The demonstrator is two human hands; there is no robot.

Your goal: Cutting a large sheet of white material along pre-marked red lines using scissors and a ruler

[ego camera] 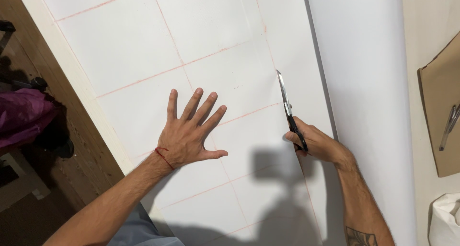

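Note:
A large white sheet [143,59] marked with a red line grid lies flat on the table. My left hand [189,133] presses flat on it with fingers spread, a red thread around the wrist. My right hand [314,143] grips black-handled scissors [286,104], whose blades point away from me along a red line near the sheet's right side. A cut runs from below the scissors toward me. To the right of the cut lies a white roll or folded part [364,83] of the same material.
A brown cardboard piece [443,111] with a pen [449,126] on it lies at the right edge. A white bag [445,219] sits at the lower right. On the left is wooden floor [91,150], a purple cloth [24,116] and a white stool.

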